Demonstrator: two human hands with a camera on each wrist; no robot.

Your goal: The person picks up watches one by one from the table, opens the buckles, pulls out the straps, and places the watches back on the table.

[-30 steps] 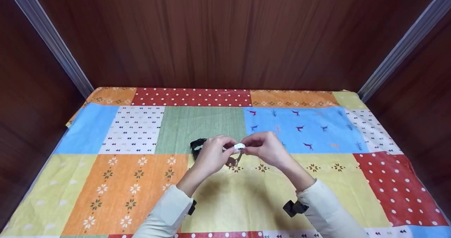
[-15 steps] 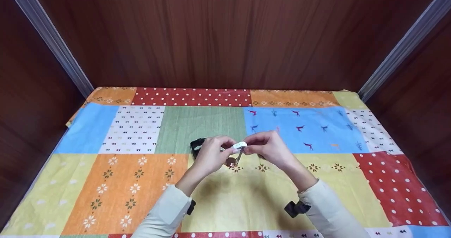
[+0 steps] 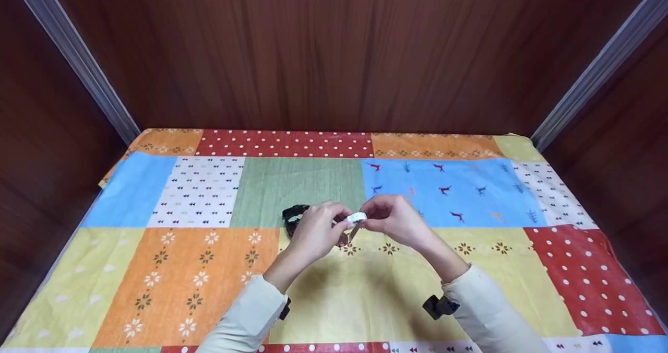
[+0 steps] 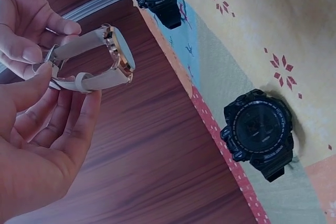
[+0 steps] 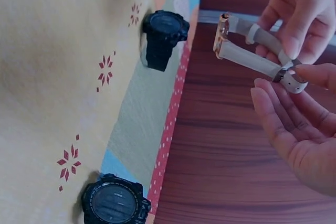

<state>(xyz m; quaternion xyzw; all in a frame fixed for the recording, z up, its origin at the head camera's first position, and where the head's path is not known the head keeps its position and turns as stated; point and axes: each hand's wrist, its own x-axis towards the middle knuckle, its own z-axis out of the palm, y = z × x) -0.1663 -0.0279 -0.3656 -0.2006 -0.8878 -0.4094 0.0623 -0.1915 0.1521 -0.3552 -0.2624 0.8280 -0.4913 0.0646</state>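
A wristwatch with a pale strap and rose-gold case is held up between my hands, its strap bent into a loop. In the head view, my left hand pinches one strap side near the buckle. My right hand pinches the strap's other end, close against the left fingertips. Seen from the right wrist, the strap tip with its holes passes at the metal buckle. The case hangs away from the fingers, its dial facing outward. Fingers partly hide the buckle.
A black watch lies on the patchwork tablecloth beside my left hand. Another black watch lies on the cloth nearer my right side; the hands hide it in the head view. Brown wood-grain panels stand behind the table.
The pale strap end between the fingers tilted and showed more half a second ago, then came back lower. Both hands shifted only slightly and kept their hold on the watch.
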